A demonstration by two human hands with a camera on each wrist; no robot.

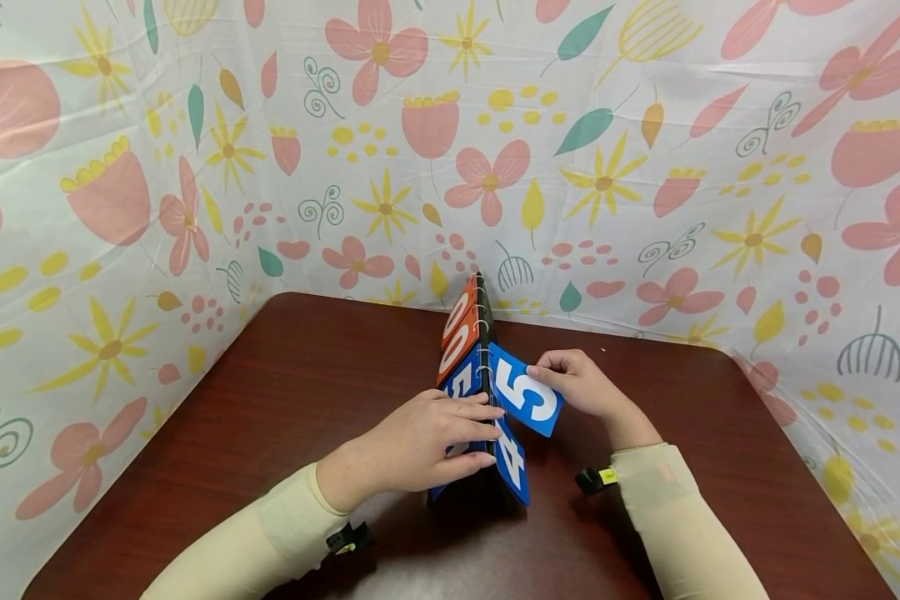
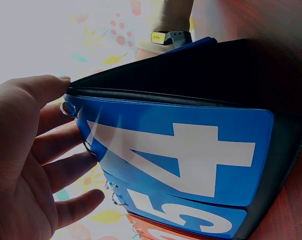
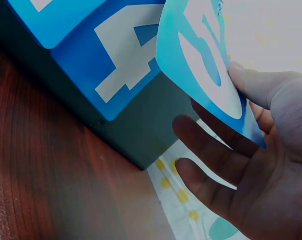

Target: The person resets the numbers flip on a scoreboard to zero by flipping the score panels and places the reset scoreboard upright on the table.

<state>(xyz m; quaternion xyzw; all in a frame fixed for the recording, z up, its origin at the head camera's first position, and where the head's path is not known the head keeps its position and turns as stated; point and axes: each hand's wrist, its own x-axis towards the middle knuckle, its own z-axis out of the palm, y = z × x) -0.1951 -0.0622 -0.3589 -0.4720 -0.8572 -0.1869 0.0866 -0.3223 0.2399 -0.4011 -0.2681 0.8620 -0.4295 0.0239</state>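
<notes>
A tabletop flip scoreboard [image 1: 483, 333] with a black tent-shaped stand [image 2: 191, 70] and ring-bound number cards stands on the table. My left hand [image 1: 427, 437] lies across its top edge at the near end, fingers fairly straight and touching near the rings. In the left wrist view, a blue 4 card [image 2: 191, 155] hangs beside a blue 5 card [image 2: 191, 215]. My right hand [image 1: 581, 383] pinches the lower edge of another blue 5 card [image 1: 525, 392] between thumb and fingers, lifted away from the stand. Nearer me hangs a blue 4 card [image 1: 512, 458] on that same side.
Red cards [image 1: 459, 329] showing 0 hang at the scoreboard's far end. The dark reddish-brown table [image 1: 315, 383] meets a flower-printed cloth [image 1: 607, 208] at the back and sides. Each wrist wears a small black camera [image 1: 348, 537].
</notes>
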